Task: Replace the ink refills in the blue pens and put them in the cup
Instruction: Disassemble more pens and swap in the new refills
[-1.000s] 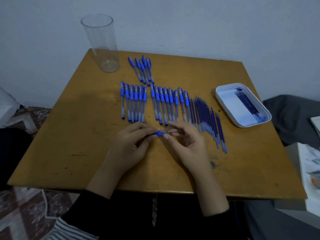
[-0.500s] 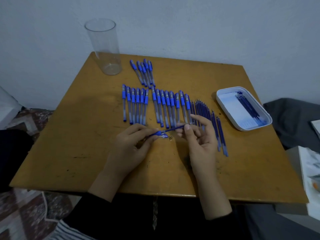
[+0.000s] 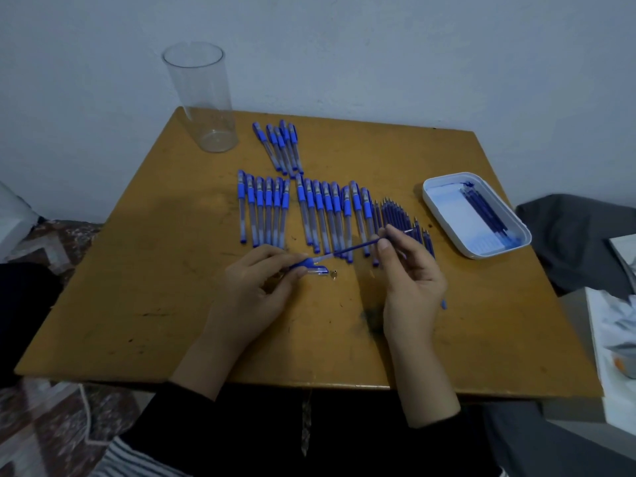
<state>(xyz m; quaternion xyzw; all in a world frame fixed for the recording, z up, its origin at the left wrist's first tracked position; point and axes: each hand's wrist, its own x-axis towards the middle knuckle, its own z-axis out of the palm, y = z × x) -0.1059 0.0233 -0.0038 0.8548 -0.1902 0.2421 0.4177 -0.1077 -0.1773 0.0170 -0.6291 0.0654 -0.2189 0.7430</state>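
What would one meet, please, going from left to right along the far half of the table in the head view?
Clear plastic cup → small far cluster of blue capped pens → loose row of dark blue ink refills → white rounded tray holding refills.

Both forearms reach up from the bottom of the frame. The left hand [image 3: 256,287], at centre, is curled with thumb and fingers pinched together. The right hand [image 3: 411,280], just right of centre, is raised palm-inward, its thumb and forefinger closed in a pinch.
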